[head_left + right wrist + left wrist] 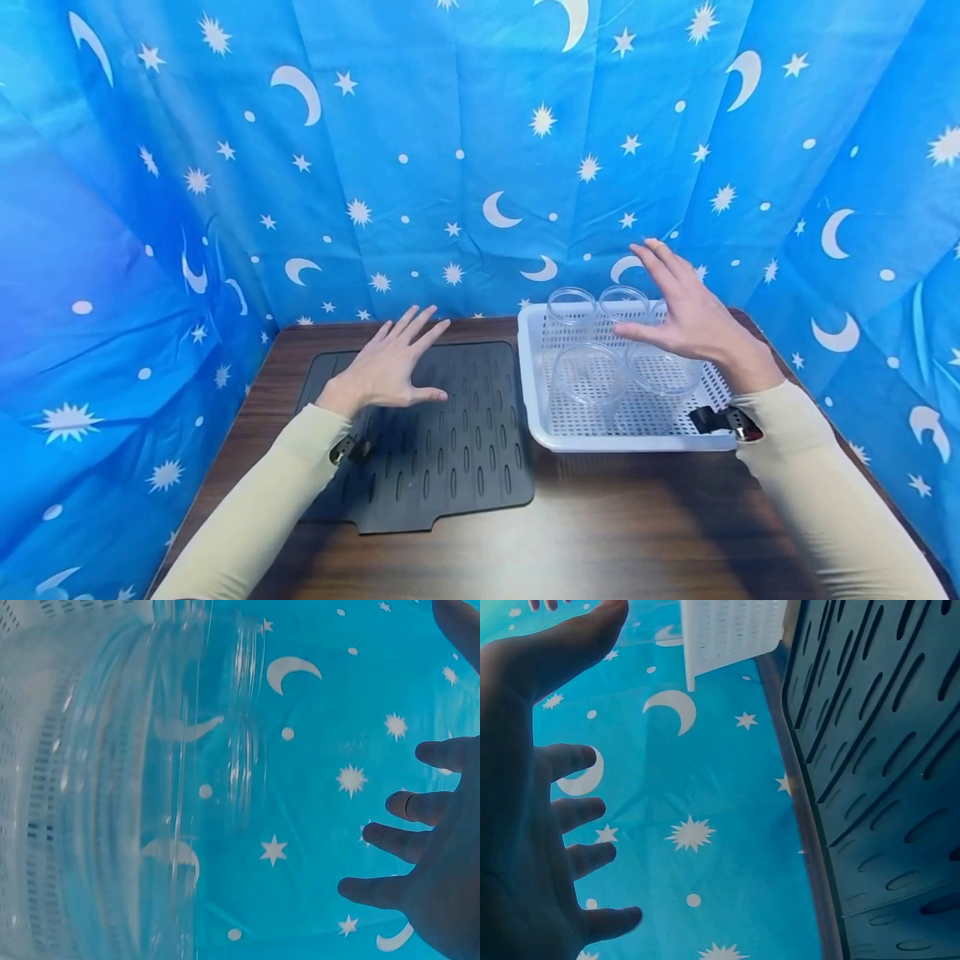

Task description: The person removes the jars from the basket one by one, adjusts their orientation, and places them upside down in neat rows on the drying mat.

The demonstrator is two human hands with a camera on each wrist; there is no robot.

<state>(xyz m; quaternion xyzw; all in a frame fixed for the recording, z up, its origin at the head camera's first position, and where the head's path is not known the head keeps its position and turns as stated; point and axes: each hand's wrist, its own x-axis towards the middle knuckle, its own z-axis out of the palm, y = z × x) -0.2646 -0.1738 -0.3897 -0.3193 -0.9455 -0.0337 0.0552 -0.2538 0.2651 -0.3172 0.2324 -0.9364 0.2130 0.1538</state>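
Note:
My left hand [386, 364] hovers over the dark ribbed mat [472, 442], fingers spread and holding nothing. In the left wrist view its thumb and fingers are extended beside the slotted mat [885, 750]. Above the white perforated basket [528, 375] my right hand [693, 312] is raised with straight fingers, also holding nothing. Several clear, round plastic containers stand in the basket, among them one at its front left [588, 375] and one at its back left [572, 307]. The right hand hides part of those on the right. Close up, a clear container [112, 787] fills the right wrist view's left side.
Both mat and basket lie on a brown wooden table [585, 525], mat on the left, basket on the right. A blue curtain [435, 108] with white moons and stars surrounds the table at the back and both sides.

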